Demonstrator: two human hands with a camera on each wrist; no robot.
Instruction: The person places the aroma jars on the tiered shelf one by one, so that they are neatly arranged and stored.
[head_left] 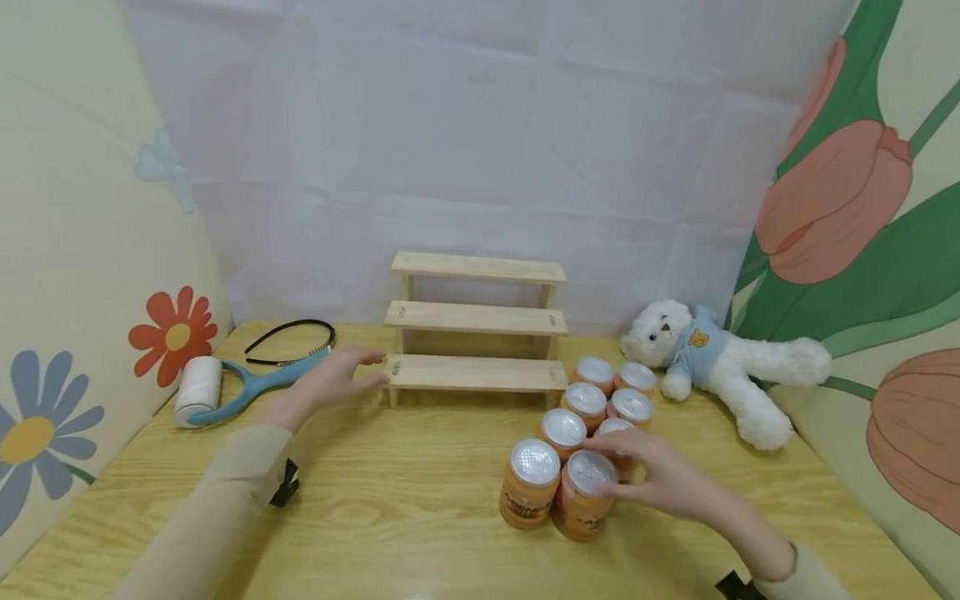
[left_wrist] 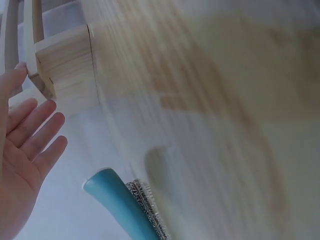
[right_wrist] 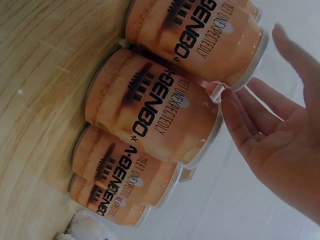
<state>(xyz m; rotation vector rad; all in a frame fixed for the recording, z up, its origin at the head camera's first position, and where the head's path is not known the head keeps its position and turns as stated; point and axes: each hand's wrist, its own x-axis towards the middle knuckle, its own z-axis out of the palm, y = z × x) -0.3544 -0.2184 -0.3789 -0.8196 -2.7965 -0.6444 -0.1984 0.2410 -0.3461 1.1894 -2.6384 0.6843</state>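
Observation:
Several orange cans point(head_left: 527, 497) with silvery lids stand upright in two rows on the wooden table, their dark lettering large in the right wrist view. My right hand point(head_left: 667, 479) is at the near end of the right row, thumb and fingers apart beside the lid of the nearest right can point(head_left: 585, 508). In the right wrist view its fingertips point(right_wrist: 227, 100) are at the can rims; whether they touch is unclear. A three-step wooden shelf point(head_left: 480, 375) stands at the back. My left hand point(head_left: 333, 379) is by its left end, fingers extended, holding nothing.
Left of the shelf lie a blue Y-shaped handle point(head_left: 262, 383), a white roll point(head_left: 199, 387) and a black headband point(head_left: 288, 325) with a comb-like bristled piece beside the handle. A white teddy bear point(head_left: 720, 358) in a blue top lies right of the cans.

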